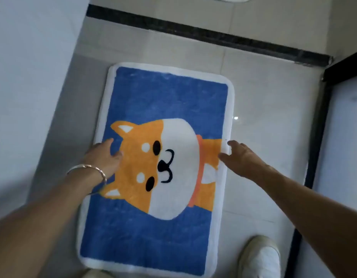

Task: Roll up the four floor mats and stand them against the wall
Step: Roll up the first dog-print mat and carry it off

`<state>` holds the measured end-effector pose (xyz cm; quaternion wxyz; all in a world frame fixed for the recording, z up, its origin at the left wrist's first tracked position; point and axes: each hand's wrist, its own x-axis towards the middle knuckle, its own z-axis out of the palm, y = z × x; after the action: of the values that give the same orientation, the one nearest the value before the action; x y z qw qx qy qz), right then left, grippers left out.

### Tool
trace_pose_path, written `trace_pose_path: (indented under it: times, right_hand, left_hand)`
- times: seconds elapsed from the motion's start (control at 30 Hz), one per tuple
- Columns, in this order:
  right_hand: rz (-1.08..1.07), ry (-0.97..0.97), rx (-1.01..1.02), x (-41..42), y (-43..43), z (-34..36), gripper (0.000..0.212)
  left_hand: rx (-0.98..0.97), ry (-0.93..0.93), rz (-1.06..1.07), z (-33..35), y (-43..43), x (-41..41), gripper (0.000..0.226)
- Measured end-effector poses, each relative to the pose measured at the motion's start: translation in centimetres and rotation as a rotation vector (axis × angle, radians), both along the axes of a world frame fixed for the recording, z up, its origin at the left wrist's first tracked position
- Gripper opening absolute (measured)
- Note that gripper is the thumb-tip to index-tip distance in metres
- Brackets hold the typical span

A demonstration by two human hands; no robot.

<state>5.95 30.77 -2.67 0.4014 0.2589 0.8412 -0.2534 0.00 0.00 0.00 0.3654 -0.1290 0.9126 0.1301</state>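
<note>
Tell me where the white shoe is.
In the head view, the white shoe sits bottom right on the tile floor, beside the dog mat's near right corner.

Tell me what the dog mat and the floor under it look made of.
Dog mat: apparently a soft tufted textile with a matte finish; the blue pile looks fuzzy and is brushed unevenly in patches. Floor: pale glossy tile, likely ceramic; joint lines show and a small glint of light reflects off it.
</note>
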Motion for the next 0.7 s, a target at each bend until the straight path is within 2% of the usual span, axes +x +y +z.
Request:
trace_pose_path:
  times: [0.17, 0.33, 0.43, 0.5, 0.63, 0.7]
  right_hand:
    - [-0.190, 0.075, 0.070, -2.6, 0.3, -5.3, 0.050]
    - [-0.309, 0.155, 0.157, -3.4, 0.5, -8.1, 0.061]
    - [-0.219, 0.093, 0.157, -3.4, 0.7, -9.1, 0.056]
    - [-0.169, 0.077, 0.134, -4.0, 1.0, -9.3, 0.050]
    - [-0.122, 0.101, 0.165, -5.9, 2.0, -8.2, 0.036]
    - [-0.092, 0.138, 0.210, -6.8, 2.3, -7.6, 0.030]
  left_hand:
    - [-0.014, 0.056, 0.094, -6.9, -0.3, -3.2, 0.059]
    - [-0.159, 0.124, 0.398, -10.6, 0.2, -5.4, 0.095]
    - [-0.191, 0.051, 0.486, -11.5, -0.3, -6.6, 0.115]
    - [-0.210, 0.055, 0.470, -11.6, -0.8, -7.6, 0.104]
    - [-0.213, 0.217, 0.278, -10.4, 1.1, -8.9, 0.038]
    - [-0.195, 0.272, 0.194, -9.7, 2.0, -9.0, 0.021]
